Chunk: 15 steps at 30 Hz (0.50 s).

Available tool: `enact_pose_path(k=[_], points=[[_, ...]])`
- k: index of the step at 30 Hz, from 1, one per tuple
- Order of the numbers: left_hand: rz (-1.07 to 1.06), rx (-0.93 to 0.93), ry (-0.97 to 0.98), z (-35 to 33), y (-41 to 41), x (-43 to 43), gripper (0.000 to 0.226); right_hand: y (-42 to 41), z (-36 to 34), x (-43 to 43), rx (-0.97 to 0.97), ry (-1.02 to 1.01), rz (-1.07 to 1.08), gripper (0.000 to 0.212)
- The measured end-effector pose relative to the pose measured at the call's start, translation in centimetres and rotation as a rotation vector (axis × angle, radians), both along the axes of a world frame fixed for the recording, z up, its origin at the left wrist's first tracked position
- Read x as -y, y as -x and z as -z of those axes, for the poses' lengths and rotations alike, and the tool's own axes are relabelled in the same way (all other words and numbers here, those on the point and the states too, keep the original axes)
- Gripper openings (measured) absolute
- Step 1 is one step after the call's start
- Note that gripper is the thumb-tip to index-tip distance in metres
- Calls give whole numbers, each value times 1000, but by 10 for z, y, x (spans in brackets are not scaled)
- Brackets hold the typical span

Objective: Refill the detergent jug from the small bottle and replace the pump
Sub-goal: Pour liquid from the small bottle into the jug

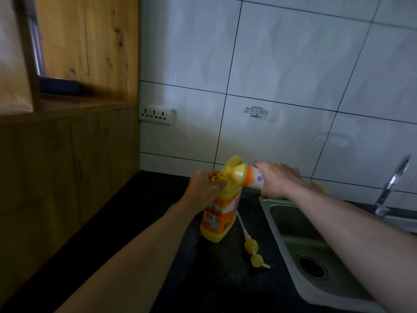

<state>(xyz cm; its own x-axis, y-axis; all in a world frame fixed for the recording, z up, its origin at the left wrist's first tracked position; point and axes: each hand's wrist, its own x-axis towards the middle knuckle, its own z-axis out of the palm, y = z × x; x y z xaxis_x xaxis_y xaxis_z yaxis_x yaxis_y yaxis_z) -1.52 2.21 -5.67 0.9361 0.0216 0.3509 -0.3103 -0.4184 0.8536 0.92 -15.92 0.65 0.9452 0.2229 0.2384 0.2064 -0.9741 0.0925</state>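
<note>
Dark counter (140,256): small bottle (249,176) tipped into jug (220,213)

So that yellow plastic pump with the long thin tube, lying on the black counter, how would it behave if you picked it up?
The yellow plastic pump looks light: mostly a small head and a slim tube. Grabbed by the head, the long tube would probably flex and swing a little. It may be slippery, since that tube likely sat in detergent. On the black counter it might roll if nudged, though its spout would probably stop it.
</note>
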Motion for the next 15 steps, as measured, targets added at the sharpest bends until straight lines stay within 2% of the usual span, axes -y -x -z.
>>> enact_pose_path(k=[15], points=[[-1,-18,6,-2,1,1,30,2,-3,0,-14,9,1,47]])
